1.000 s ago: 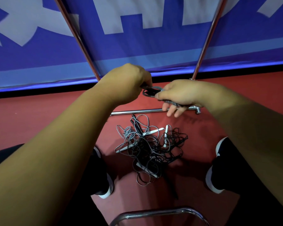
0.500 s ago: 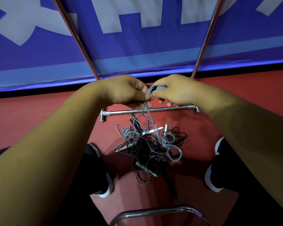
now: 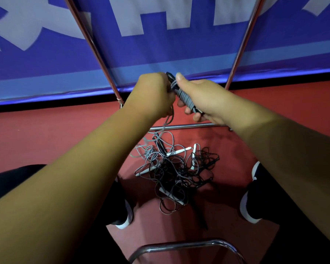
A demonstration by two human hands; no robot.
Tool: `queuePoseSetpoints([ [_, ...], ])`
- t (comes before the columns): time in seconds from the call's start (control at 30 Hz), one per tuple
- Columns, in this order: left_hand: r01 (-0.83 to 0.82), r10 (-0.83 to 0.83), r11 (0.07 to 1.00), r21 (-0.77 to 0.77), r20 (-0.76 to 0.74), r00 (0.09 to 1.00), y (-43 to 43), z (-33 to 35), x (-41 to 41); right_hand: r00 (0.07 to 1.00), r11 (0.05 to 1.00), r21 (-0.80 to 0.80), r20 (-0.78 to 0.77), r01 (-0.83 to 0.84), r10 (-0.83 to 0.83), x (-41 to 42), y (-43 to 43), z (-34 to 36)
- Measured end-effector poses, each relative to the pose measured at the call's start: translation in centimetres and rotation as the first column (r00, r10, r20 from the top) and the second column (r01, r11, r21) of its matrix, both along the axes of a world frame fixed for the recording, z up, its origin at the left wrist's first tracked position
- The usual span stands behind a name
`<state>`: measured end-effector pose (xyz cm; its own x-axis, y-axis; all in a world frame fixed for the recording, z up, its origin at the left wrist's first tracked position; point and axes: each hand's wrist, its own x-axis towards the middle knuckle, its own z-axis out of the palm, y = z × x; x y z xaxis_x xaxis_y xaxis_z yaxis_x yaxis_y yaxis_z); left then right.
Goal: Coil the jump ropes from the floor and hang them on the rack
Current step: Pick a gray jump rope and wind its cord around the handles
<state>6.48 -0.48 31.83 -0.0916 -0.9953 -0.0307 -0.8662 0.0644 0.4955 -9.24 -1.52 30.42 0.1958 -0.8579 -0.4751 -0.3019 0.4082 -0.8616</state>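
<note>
A grey jump rope bundle point(image 3: 185, 98), wound tight around its dark handles, is gripped in my right hand point(image 3: 202, 100) above the floor. My left hand point(image 3: 152, 94) is curled on the same rope's loose end, which trails down from it to the floor. Below lies a tangled pile of jump ropes point(image 3: 175, 170), grey and black cords with white handles, on the red floor. The rack's chrome frame point(image 3: 187, 127) stands just beyond the pile, two slanted poles rising from its low crossbar.
A blue banner wall point(image 3: 160, 50) closes the far side. My two dark shoes point(image 3: 248, 202) flank the pile. A curved chrome tube point(image 3: 181, 244) sits at the near bottom edge.
Both hands rose from just above the crossbar. The grey cord that hung in loops down to the pile is now mostly wound into the bundle in my right hand.
</note>
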Motion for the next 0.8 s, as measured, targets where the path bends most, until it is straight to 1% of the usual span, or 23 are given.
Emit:
queuePoseSetpoints([
  [0.07, -0.012, 0.038, 0.991, 0.133, -0.191, 0.981, 0.0, 0.3, 0.4, 0.998, 0.998, 0.044, 0.018, 0.054, -0.054, 0.1, -0.1, 0.1],
  [0.13, 0.001, 0.073, 0.971, 0.241, -0.298, 0.952, 0.1, 0.9, 0.8, 0.998, 0.997, 0.052, 0.02, 0.051, -0.052, 0.0, -0.2, 0.1],
  [0.2, 0.025, 0.051, 0.969, 0.245, -0.299, 0.953, 0.2, 1.4, 1.1, 0.999, 0.998, 0.054, 0.028, 0.031, -0.033, -0.2, -0.1, 0.2],
  [0.27, 0.034, 0.008, 0.983, 0.178, -0.229, 0.973, 0.3, 1.5, 1.4, 0.999, 0.998, 0.064, 0.033, 0.01, -0.012, -0.3, -0.1, 0.4],
  [0.3, 0.027, 0.01, 0.986, 0.163, -0.22, 0.975, 0.2, 1.6, 1.5, 0.999, 0.998, 0.07, 0.037, 0.006, -0.009, -0.3, -0.2, 0.6],
  [0.33, 0.017, 0.028, 0.985, 0.174, -0.252, 0.967, 0.2, 1.6, 1.6, 0.999, 0.997, 0.077, 0.045, 0.009, -0.013, -0.3, -0.2, 0.7],
  [0.43, 0.043, 0.094, 0.961, 0.274, -0.471, 0.877, 0.2, 1.7, 1.5, 0.996, 0.996, 0.077, 0.075, 0.041, -0.047, -0.5, -0.3, 1.1],
  [0.5, 0.138, 0.09, 0.934, 0.33, -0.589, 0.803, 0.2, 2.0, 1.6, 0.994, 0.995, 0.078, 0.093, 0.054, -0.061, -0.8, -0.5, 1.1],
  [0.53, 0.192, 0.075, 0.917, 0.349, -0.625, 0.777, 0.1, 2.1, 1.8, 0.992, 0.994, 0.088, 0.107, 0.057, -0.067, -1.0, -0.6, 1.2],
  [0.6, 0.288, 0.044, 0.879, 0.379, -0.667, 0.744, 0.0, 2.2, 2.3, 0.989, 0.992, 0.109, 0.124, 0.07, -0.083, -1.4, -0.9, 1.2],
  [0.67, 0.345, 0.022, 0.85, 0.399, -0.681, 0.732, -0.1, 2.1, 2.7, 0.989, 0.99, 0.113, 0.113, 0.084, -0.097, -1.6, -1.1, 1.3],
  [0.73, 0.35, 0.006, 0.846, 0.401, -0.665, 0.747, -0.1, 1.8, 2.7, 0.991, 0.991, 0.103, 0.094, 0.081, -0.091, -1.6, -1.1, 1.4],
  [0.8, 0.302, 0.011, 0.866, 0.399, -0.618, 0.786, -0.2, 1.5, 2.5, 0.993, 0.992, 0.101, 0.08, 0.079, -0.087, -1.5, -1.1, 1.4],
])
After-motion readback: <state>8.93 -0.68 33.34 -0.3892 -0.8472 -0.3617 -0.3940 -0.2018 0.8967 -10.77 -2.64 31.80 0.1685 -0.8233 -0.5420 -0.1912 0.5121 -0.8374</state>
